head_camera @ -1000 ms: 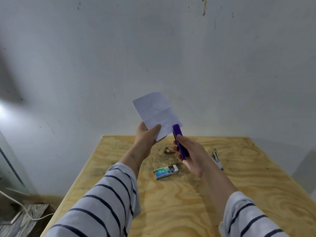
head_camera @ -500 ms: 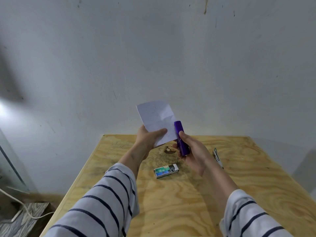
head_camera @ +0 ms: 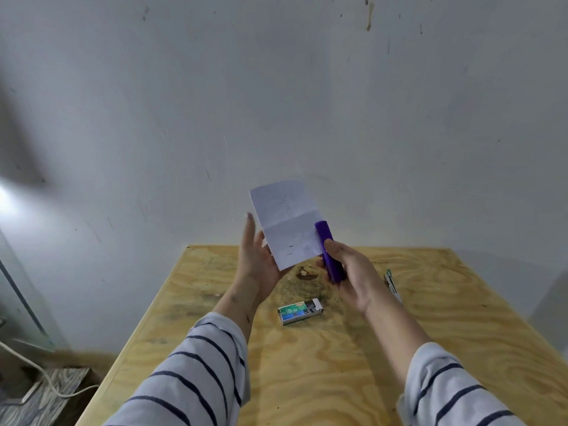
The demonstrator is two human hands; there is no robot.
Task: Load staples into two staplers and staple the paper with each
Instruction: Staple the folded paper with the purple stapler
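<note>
The right hand grips the purple stapler, whose nose sits at the right edge of the paper, raised above the far part of the counter. The left hand is spread wide behind the paper's lower left corner; whether it touches the sheet I cannot tell. To staple well, pinch that corner firmly, push the edge fully into the stapler's mouth, then squeeze straight. The staple box lies open below; the second stapler waits at right.

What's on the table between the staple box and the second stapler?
Nothing: bare plywood between staple box and stapler in the head view, though the right wrist crosses above.
</note>
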